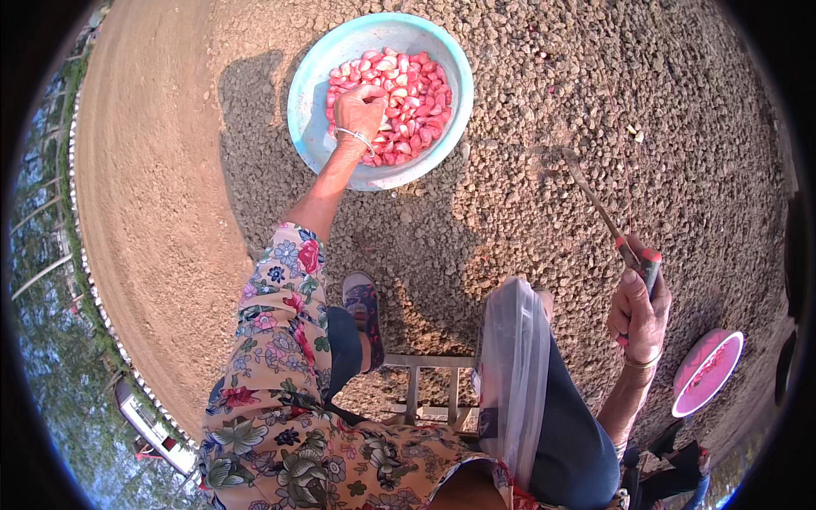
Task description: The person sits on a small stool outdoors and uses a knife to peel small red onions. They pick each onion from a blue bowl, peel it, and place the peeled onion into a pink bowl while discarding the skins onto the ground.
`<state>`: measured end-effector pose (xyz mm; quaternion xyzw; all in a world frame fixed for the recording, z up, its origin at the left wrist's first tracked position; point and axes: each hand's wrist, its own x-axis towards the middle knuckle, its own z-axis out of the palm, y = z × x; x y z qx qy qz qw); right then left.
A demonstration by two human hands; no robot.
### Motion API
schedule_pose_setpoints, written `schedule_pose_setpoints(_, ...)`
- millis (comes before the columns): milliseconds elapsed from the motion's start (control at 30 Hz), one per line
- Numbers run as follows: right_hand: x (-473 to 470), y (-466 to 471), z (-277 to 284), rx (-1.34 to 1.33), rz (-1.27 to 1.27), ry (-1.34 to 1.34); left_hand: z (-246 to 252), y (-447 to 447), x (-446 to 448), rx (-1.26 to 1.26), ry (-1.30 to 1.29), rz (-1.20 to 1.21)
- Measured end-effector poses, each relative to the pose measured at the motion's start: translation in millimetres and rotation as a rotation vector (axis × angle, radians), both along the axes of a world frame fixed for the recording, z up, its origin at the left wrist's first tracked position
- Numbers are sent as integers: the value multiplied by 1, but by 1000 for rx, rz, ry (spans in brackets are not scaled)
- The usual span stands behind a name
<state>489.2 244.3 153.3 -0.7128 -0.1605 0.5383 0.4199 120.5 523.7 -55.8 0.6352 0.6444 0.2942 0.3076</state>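
Note:
A light-blue plastic basin (464, 95) holds many pink-red cloves (414, 121) that look like garlic. Over the left side of the cloves is my left hand (361, 115), fingers curled down; whether it grips a clove is hidden. On the right, my right hand (641, 312) is closed around the handle of a narrow, curved metal hand tool (596, 201), its tip pointing up and left over the soil. A few pale pieces (634, 132) lie on the soil right of the tool's tip.
A pink basin (727, 382) with red pieces stands at the right. Between my legs is a low metal stool (430, 361). Clear plastic sheeting (516, 357) covers one leg. Another person (676, 475) is at the lower right. Crumbly soil (542, 223) surrounds the blue basin.

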Motion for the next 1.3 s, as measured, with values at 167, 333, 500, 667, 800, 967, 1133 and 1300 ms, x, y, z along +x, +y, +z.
schedule_pose_setpoints(167, 0, 1, -3, -32, 68, -24, -32, 17, 21, 258, 283, 126)
schedule_pose_setpoints(333, 3, 2, -1, -24, 57, -31, -30, 51, 18, 309, 661, -107)
schedule_pose_setpoints(500, 8, -1, 9, -19, 35, 28, -27, 63, 22, 364, 781, -229)
schedule_pose_setpoints(667, 10, 2, 10, -41, 69, -52, -26, 61, 18, 365, 750, -287)
schedule_pose_setpoints(800, 15, 11, -1, -88, 119, -30, -29, 64, 16, 311, 664, -246)
schedule_pose_setpoints(967, 24, 8, -7, -78, 107, 9, -15, 60, 22, 163, 330, -115)
schedule_pose_setpoints(1133, 23, -1, -14, -179, 104, -89, 37, 38, 62, 23, -319, 79)
schedule_pose_setpoints(1300, 19, -5, -18, -218, 64, -163, 93, -6, 115, -266, -799, -31)
